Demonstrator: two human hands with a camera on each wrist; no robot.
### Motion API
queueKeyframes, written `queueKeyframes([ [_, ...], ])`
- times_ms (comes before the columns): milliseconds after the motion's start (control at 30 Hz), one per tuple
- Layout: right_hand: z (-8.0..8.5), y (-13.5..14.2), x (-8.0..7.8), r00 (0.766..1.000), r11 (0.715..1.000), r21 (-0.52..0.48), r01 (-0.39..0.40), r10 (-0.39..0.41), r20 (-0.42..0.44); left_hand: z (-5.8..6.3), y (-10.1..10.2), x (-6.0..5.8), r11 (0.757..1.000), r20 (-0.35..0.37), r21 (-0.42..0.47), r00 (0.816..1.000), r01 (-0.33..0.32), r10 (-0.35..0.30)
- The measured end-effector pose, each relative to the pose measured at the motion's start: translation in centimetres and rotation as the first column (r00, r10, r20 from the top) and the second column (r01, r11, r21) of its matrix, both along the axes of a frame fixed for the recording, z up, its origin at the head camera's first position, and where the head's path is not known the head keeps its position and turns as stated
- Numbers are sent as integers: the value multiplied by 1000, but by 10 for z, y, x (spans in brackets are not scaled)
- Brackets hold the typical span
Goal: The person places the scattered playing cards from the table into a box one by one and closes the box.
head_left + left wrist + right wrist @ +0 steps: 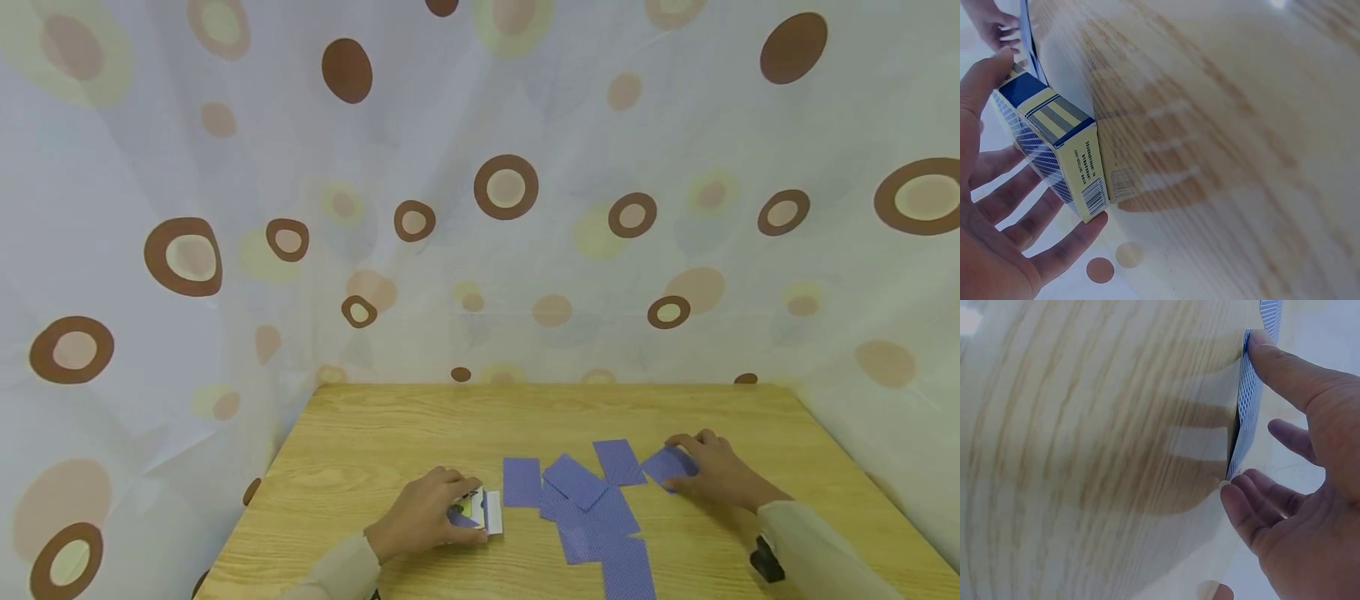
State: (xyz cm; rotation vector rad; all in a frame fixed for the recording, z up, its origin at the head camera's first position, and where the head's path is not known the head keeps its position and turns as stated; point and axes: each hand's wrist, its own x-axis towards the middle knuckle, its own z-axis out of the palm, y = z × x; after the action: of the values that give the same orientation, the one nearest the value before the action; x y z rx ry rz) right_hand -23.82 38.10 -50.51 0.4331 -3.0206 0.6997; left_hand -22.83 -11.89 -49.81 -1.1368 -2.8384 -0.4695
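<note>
On the left of the head view, my left hand (423,517) grips a playing-card box (1047,134) between thumb and fingertips. The box lies on the table, with a white flap (494,512) standing out at its right end. The left wrist view shows its blue stripes and a barcode. Over on the right, my right hand (720,473) pinches a blue-backed playing card (1246,400) by opposite edges, thumb at one and fingers at the other. The card bows slightly near the tabletop. Several other blue-backed cards (592,529) lie face down between the hands, some overlapping.
The wooden table (390,425) ends at the back against a white curtain (450,275) with brown and yellow circles. This curtain also runs along the left and right sides. One single card (521,482) lies just right of the box, another (619,462) farther back.
</note>
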Motion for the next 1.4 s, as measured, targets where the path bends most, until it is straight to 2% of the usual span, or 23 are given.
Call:
queueKeyframes([
  [200, 1, -2, -1, 998, 1000, -28, 9, -7, 68, -2, 0, 0, 1000, -13, 4, 1000, 2, -2],
  [267, 4, 1, -2, 997, 999, -17, -30, 31, 69, -2, 0, 0, 1000, -11, 7, 1000, 3, -3],
  [400, 13, 8, -7, 985, 986, 22, -167, 166, 51, -2, 0, 0, 1000, -15, 8, 1000, 3, -3],
  [500, 17, 13, -14, 971, 974, 34, -224, 221, 90, -1, -1, 0, 1000, -21, 6, 1000, 0, 1],
  [633, 19, 15, -21, 964, 980, 21, -196, 189, 186, -1, -1, 0, 1000, -8, 1, 1000, -3, 3],
  [833, 25, 11, -25, 960, 989, 56, -136, 118, 253, -1, -1, -1, 1000, 1, 4, 1000, -6, 6],
  [967, 28, 8, -24, 948, 992, 36, -122, 106, 298, -1, -1, -1, 1000, -9, 3, 1000, -8, 8],
  [1067, 25, 9, -22, 952, 991, 1, -132, 126, 280, -1, 0, -1, 1000, -17, 6, 1000, -9, 9],
  [1267, 15, 12, -20, 973, 985, -65, -157, 166, 163, 0, 0, -1, 1000, -19, 5, 1000, -5, 5],
  [1400, 11, 10, -17, 980, 987, -73, -145, 153, 128, 0, 0, 1, 1000, -11, 0, 1000, -8, 8],
])
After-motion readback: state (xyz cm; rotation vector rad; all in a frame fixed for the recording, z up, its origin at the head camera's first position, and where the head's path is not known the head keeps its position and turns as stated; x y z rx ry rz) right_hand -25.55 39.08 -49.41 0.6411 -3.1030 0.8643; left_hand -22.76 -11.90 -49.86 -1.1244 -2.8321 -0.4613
